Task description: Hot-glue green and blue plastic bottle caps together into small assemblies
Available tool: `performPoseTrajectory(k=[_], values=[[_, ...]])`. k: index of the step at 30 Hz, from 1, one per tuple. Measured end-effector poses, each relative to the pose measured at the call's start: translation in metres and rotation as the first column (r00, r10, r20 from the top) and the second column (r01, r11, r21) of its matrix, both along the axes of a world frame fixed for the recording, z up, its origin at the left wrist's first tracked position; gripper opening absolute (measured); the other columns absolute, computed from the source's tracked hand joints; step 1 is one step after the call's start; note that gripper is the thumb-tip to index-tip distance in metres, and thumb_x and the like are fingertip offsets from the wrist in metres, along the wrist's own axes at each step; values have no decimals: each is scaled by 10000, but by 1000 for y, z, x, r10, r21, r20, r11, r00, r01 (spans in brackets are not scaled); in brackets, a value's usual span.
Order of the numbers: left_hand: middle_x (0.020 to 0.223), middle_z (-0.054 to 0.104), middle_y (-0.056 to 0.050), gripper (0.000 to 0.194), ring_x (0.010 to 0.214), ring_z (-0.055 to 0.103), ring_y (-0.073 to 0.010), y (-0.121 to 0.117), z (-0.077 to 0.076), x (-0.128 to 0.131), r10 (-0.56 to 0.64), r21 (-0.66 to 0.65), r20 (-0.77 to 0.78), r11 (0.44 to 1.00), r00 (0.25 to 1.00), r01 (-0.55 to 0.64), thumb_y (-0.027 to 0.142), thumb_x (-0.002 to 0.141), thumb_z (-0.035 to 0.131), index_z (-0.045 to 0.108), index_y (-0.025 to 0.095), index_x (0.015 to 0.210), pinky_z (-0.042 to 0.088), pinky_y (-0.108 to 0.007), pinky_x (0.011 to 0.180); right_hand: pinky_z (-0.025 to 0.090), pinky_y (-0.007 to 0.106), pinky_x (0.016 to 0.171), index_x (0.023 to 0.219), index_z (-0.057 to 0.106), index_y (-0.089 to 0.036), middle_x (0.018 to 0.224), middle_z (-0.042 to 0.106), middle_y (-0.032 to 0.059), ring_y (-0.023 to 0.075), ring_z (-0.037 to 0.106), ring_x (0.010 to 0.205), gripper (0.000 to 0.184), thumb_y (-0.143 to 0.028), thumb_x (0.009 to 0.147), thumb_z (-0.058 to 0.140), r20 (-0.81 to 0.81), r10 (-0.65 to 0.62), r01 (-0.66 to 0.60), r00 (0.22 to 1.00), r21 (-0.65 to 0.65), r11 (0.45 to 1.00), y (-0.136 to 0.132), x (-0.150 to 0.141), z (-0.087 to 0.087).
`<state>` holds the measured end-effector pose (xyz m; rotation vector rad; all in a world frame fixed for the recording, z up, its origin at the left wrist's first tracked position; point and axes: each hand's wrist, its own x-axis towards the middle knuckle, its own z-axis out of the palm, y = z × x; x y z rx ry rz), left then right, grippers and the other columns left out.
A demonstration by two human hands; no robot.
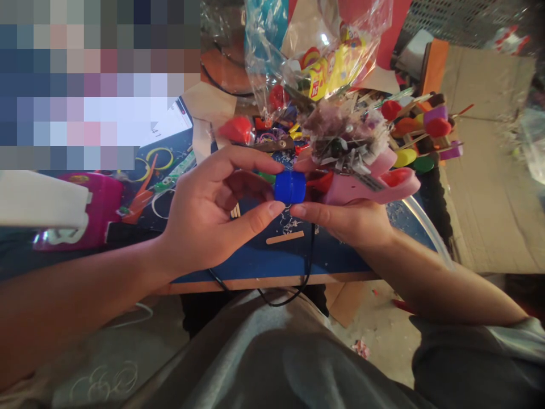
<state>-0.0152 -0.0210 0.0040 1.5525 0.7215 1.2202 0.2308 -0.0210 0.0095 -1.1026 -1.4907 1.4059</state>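
Blue bottle caps (290, 187), seemingly two set rim to rim with a seam between them, are held level above the table's front part. My left hand (221, 210) pinches them from the left, thumb below and forefinger above. From the right, my right hand (340, 216) grips the same caps with thumb and fingers; part of its fingers is hidden. Something red (319, 183) shows just behind the caps, in the gap of my right hand. Close behind that hand lies a pink clog-shaped piece (353, 190) beside a shaggy greyish decoration (344, 133).
A flat wooden stick (285, 237) lies on the blue table (255, 267). Coloured caps joined with sticks (421, 128) stand at right, near cardboard (489, 159). A clear plastic bag (323, 51) rises at the back. A magenta object (100, 199) and phone (170, 122) are left. A black cable (313, 255) hangs over the edge.
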Motion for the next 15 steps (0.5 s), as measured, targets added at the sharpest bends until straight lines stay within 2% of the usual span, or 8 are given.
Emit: performPoseTrajectory(k=[4, 9, 15], values=[[1243, 882, -2, 313, 971, 889, -200, 1, 1, 0, -15, 1, 2, 1000, 1000, 15, 185, 961, 984, 862, 359, 1190, 825, -401, 902, 630, 319, 653, 1310, 866, -318, 829, 726, -34, 183, 633, 747, 560, -460, 816, 1087, 10, 12, -12, 1000, -18, 1000, 1, 0, 1], [1235, 882, -8, 320, 955, 892, -208, 3, -1, 0, -16, 14, -5, 1000, 1000, 16, 206, 942, 1013, 875, 361, 1184, 832, -415, 888, 599, 311, 628, 1247, 854, -318, 877, 763, -35, 179, 649, 753, 515, -409, 795, 1085, -14, -4, 4, 1000, 16, 1000, 1, -2, 2], [1256, 875, -16, 348, 957, 881, -222, 1, -2, 1, 11, 16, 8, 1000, 1000, -11, 229, 903, 1042, 880, 365, 1179, 836, -426, 881, 627, 366, 656, 1275, 862, -326, 858, 740, -11, 206, 634, 752, 622, -547, 762, 1136, 18, -5, 6, 1000, -38, 999, -1, 0, 3]])
